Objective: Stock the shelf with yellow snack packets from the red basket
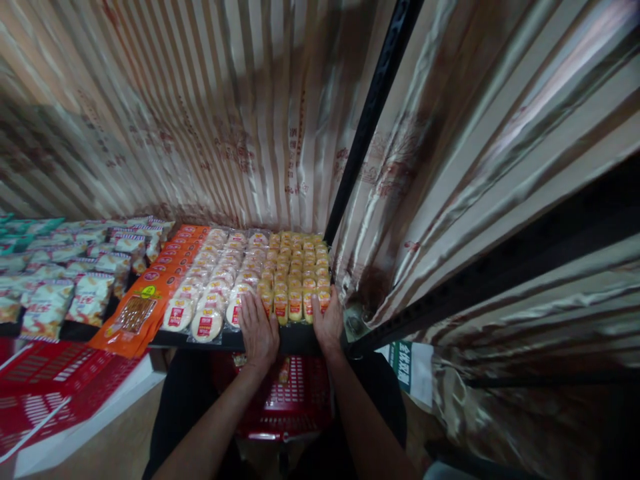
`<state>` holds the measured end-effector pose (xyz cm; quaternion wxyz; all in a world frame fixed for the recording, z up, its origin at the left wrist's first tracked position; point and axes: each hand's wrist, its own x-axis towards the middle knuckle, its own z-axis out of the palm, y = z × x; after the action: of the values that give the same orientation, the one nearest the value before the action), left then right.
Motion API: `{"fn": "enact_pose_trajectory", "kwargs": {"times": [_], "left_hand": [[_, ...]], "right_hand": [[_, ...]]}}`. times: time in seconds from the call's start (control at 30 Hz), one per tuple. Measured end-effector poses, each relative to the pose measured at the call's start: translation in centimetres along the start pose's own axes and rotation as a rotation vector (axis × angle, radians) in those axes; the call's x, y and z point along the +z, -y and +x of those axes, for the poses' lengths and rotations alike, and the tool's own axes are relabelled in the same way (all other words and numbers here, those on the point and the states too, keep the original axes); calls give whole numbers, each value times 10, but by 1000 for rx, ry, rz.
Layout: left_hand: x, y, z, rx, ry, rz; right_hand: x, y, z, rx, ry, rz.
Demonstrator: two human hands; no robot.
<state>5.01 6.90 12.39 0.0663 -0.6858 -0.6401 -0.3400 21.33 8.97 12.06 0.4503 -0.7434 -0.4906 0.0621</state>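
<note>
Rows of small yellow packaged cakes [295,267] stand at the right end of a dark shelf [295,343]. My left hand [259,330] lies flat with fingers stretched over the front, where the yellow cakes meet the round white wrapped cakes [207,323]. At the front right corner of the yellow rows is my right hand [329,321], its thumb on the front packs and its fingers along the side. Both hands touch the packs from either side without closing round one. Part of the right fingers is hard to make out.
Orange snack bags [135,313] and white snack packets [90,297] fill the shelf leftward. A black post [367,120] rises behind the right corner; striped plastic sheeting [210,120] hangs behind. Below are a red basket [293,407] between the legs and red baskets [55,373] at left.
</note>
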Motion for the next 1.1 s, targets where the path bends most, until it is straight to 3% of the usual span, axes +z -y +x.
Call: {"fn": "enact_pose_trajectory", "kwargs": {"times": [0.27, 0.53, 0.9, 1.1], "left_hand": [[4, -7, 24, -4, 34, 13], [14, -8, 21, 41, -17, -21], [8, -10, 28, 68, -17, -40], [22, -7, 30, 154, -6, -98]], "right_hand": [[-1, 2, 0, 13, 3, -14], [0, 0, 0, 17, 15, -14], [1, -1, -1, 24, 20, -17], [4, 0, -2, 3, 21, -67]]}}
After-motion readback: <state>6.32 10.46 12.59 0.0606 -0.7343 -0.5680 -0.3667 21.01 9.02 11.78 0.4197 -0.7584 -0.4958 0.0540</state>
